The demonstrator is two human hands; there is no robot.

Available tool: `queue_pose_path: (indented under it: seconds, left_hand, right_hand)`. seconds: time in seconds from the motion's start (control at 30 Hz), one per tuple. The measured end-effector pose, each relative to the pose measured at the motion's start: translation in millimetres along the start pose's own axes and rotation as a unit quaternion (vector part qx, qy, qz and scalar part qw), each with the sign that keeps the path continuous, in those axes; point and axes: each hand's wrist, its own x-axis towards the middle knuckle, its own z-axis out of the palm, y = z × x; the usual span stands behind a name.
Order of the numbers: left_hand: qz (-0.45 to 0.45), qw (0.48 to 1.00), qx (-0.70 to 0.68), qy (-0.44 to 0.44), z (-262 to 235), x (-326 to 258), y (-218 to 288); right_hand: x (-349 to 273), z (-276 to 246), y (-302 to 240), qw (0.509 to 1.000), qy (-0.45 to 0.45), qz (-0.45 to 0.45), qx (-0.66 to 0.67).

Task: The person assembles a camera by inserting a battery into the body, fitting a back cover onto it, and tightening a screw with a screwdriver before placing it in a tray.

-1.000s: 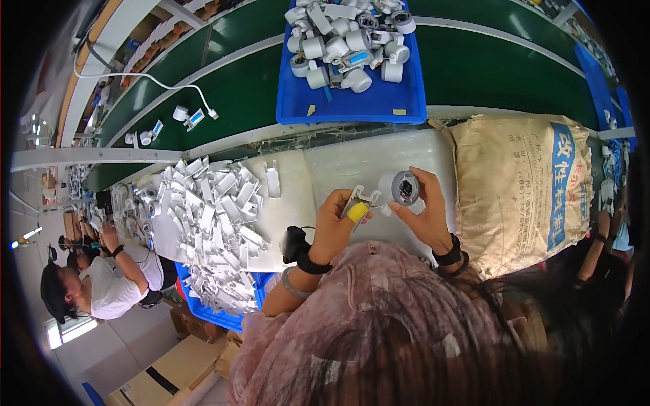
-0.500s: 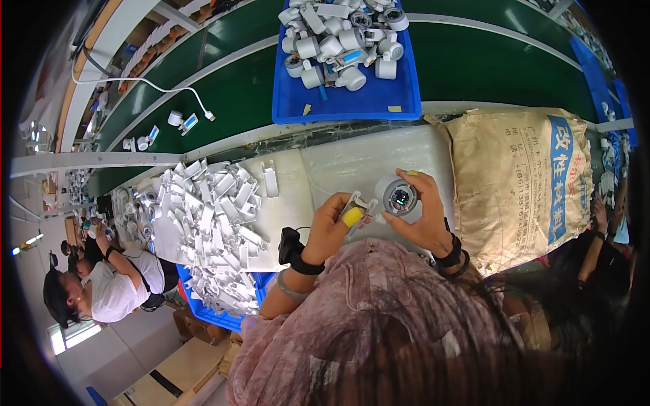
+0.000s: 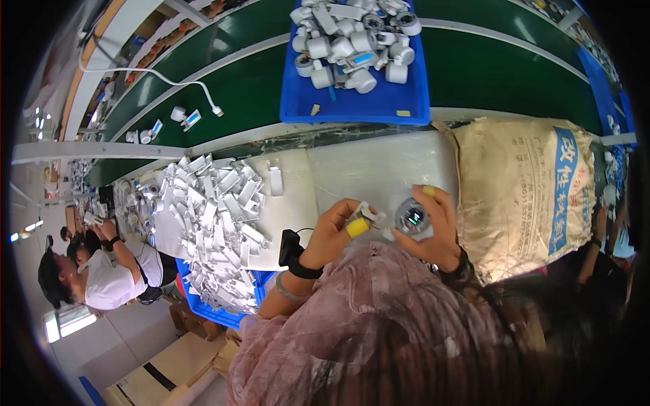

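In front of my chest, my left hand (image 3: 332,235) pinches a small white plastic bracket (image 3: 371,212) between thumb and fingers; a yellow cover is on the thumb. To its right, my right hand (image 3: 439,233) grips a round grey-white housing (image 3: 412,218) with a dark, glossy round face turned up. A yellow cover sits on one of that hand's fingers. The bracket's right end is close to the housing, and I cannot tell whether they are joined. Fingers hide parts of both pieces.
A pile of white plastic brackets (image 3: 220,203) lies at left, above a blue bin (image 3: 215,314). A blue tray (image 3: 369,111) of round white housings stands on the green conveyor (image 3: 501,81). At right lies a brown paper sack (image 3: 504,189). A white cable (image 3: 159,76) hangs far left; people work on both sides.
My right hand has come slightly lower and to the right with the housing. The left hand has tilted the bracket a little. The whole view has shifted slightly.
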Motion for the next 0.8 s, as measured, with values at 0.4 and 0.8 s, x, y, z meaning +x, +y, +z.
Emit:
queue_pose_path:
  seconds: [0.4,0.8]
  left_hand:
    - [0.108,0.955,-0.118,-0.251,40.3,-26.2,60.0]
    - [-0.108,0.993,-0.046,0.000,-6.1,34.9,-22.8]
  right_hand:
    - [-39.6,-62.8,-7.7,0.929,0.024,0.159,0.334]
    - [8.3,3.0,42.9,0.986,-0.079,0.147,0.027]
